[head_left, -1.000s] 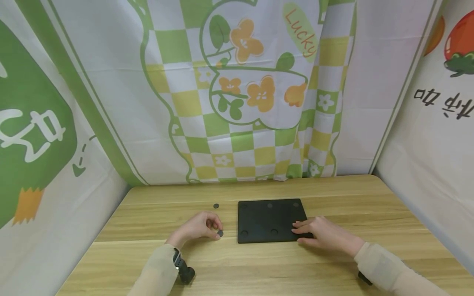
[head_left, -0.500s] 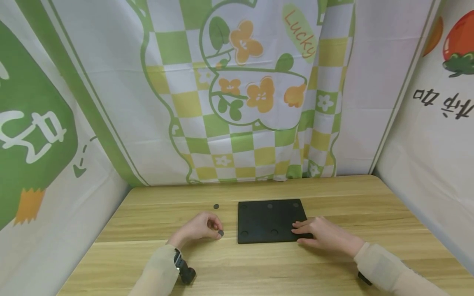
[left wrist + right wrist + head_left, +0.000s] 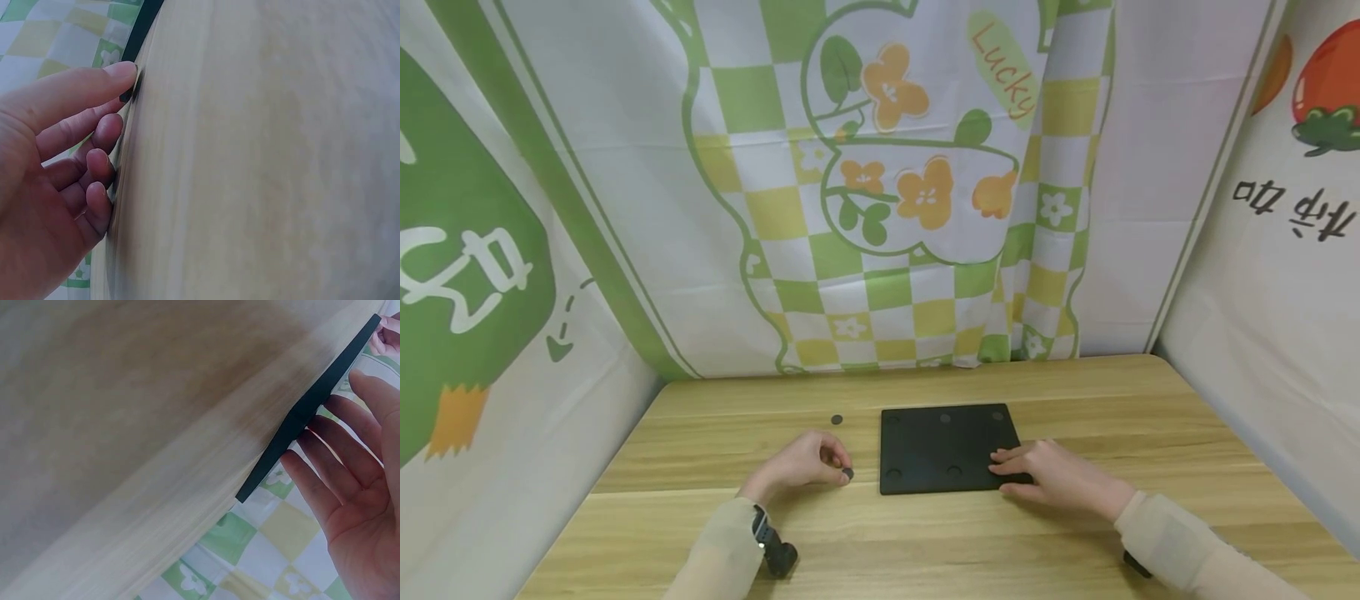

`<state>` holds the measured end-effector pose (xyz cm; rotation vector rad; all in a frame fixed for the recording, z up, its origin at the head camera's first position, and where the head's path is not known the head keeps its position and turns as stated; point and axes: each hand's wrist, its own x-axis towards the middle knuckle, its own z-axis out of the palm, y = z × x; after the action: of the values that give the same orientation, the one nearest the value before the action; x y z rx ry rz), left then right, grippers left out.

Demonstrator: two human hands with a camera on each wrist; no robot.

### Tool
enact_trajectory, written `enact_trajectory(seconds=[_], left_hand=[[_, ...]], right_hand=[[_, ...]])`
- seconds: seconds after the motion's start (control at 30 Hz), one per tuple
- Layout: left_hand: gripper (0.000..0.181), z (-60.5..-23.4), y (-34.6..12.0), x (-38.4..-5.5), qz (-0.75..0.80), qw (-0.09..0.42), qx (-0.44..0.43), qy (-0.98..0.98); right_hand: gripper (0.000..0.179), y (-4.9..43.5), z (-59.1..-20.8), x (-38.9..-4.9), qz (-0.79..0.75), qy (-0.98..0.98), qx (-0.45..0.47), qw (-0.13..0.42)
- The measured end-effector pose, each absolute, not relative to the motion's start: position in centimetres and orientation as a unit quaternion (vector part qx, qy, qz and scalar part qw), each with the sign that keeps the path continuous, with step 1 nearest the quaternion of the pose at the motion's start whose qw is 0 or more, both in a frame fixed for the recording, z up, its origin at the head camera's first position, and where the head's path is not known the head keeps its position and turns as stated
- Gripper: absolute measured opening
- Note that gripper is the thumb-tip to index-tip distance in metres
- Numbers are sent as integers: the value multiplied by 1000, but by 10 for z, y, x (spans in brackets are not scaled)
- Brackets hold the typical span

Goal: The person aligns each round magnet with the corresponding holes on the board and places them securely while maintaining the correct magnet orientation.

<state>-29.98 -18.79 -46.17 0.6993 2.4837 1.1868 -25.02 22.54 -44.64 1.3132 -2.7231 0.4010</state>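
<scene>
Board (image 3: 925, 448), a single flat black rectangle, lies on the wooden surface (image 3: 880, 542), showing five round marks (image 3: 945, 418), two of them greyer. Two small dark discs (image 3: 837, 419) are to its left, one loose, the second disc (image 3: 847, 473) pinched in the left hand (image 3: 808, 458). The right hand (image 3: 1051, 472) touches the board's right side, fingers straight and slightly spread.

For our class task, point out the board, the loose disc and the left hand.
Board (image 3: 943, 447), head view: bare middle of its top.
Loose disc (image 3: 837, 420), head view: centre of its face.
Left hand (image 3: 801, 460), head view: back of the hand.
</scene>
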Motion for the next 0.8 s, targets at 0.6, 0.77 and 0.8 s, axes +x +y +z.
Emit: enact_trajectory(seconds=[0.6,0.77,0.8], left_hand=[[15,-449,-177,-295,404,130,247,871],[14,-447,-175,-296,397,137,246,873],[14,-447,-174,-296,398,138,247,873]], right_hand=[[36,225,-446,-250,135,-888,436,50],[37,226,-447,-250,137,-889,435,46],[37,226,-447,-250,137,-888,436,47]])
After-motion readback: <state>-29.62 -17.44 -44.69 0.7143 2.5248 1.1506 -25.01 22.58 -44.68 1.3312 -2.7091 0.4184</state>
